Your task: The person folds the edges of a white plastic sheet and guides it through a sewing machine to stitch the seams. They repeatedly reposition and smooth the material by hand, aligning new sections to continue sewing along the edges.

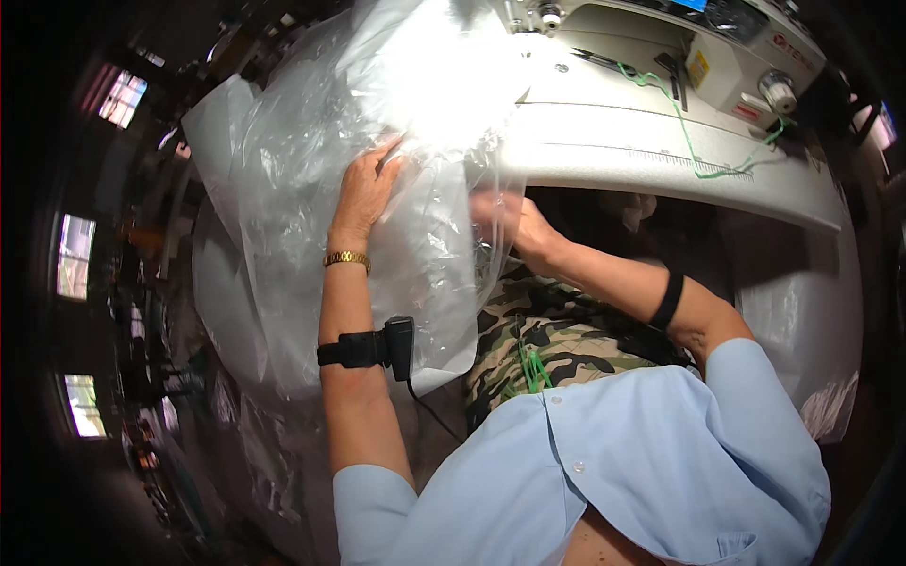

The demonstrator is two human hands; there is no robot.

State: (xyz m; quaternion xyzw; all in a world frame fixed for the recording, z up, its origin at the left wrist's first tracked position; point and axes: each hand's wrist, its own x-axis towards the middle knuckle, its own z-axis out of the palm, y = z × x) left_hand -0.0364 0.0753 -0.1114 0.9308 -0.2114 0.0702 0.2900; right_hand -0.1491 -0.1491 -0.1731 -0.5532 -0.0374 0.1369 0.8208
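A large clear plastic sheet (283, 179), with white material (436, 274) under or within it, hangs over the left end of a white sewing machine table (585, 156) and down across my lap. My left hand (366, 193) lies on the plastic with its fingers stretched out toward the machine; glare washes out the film just beyond the fingertips. At the right edge of the sheet, just below the table's front edge, is my right hand (514, 222). Its fingers are smeared by motion and partly behind the film, so what they hold cannot be made out.
The sewing machine (746, 66) stands at the back right. Green thread (694, 151) trails over the table's printed ruler, near a small dark tool (678, 80). More green threads (533, 368) lie on my camouflage-patterned lap. A cable (434, 412) runs from the device (363, 349) on my left forearm.
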